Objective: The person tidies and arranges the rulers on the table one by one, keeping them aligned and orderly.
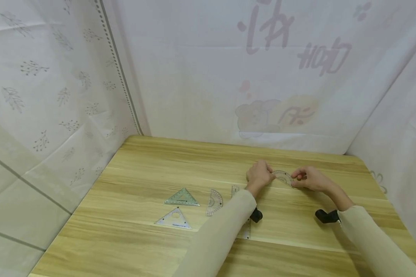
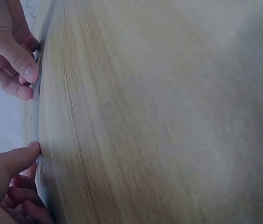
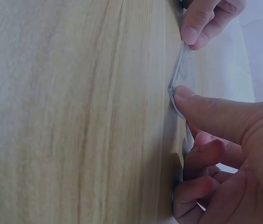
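A clear half-round protractor [image 1: 283,177] is held between both hands over the far right part of the table. My left hand [image 1: 259,175] pinches its left corner, and my right hand [image 1: 310,179] pinches its right end between thumb and fingers. Edge-on in the right wrist view, the protractor [image 3: 183,70] shows as a thin strip, with the right thumb [image 3: 215,109] lying on it. From the left wrist, both hands appear at the left edge, and little of the protractor [image 2: 35,116] is visible.
To the left lie a green-tinted set square [image 1: 182,197], a clear set square [image 1: 175,219] and a second protractor [image 1: 214,203]. A clear ruler [image 1: 235,190] is partly hidden under the left forearm. Patterned curtains [image 1: 201,77] stand behind the wooden table [image 1: 124,238].
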The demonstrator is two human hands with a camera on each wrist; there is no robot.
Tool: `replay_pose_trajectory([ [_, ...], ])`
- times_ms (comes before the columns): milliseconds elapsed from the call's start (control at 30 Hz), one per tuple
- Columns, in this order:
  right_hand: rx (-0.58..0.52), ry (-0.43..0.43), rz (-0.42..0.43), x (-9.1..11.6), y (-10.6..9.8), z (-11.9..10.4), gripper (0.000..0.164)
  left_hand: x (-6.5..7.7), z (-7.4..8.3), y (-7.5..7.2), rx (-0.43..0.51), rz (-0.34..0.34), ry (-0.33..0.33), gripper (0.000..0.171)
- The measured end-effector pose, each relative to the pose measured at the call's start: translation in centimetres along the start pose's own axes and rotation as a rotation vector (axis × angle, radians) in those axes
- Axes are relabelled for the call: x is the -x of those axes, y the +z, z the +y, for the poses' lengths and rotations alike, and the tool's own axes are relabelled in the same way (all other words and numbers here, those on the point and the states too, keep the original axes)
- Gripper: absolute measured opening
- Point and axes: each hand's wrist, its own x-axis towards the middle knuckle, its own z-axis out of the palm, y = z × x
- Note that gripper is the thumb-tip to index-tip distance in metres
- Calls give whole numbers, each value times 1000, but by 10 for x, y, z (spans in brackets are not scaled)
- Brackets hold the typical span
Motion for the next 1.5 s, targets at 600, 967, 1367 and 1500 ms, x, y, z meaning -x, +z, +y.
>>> replay_pose_trajectory([
  [600,-26,0,-58,3,-1,-4,42,-3,-5,-4,45,-56,29,14],
  [967,10,-8,-80,0,-1,-4,42,-1,-7,-4,44,-39,35,16],
  [1367,9,-50,-71,-1,3,-3,42,-4,-10,-2,84,-37,40,15],
  [1500,20,-45,-60,-1,5,-2,41,-2,-9,-4,79,-37,47,15],
])
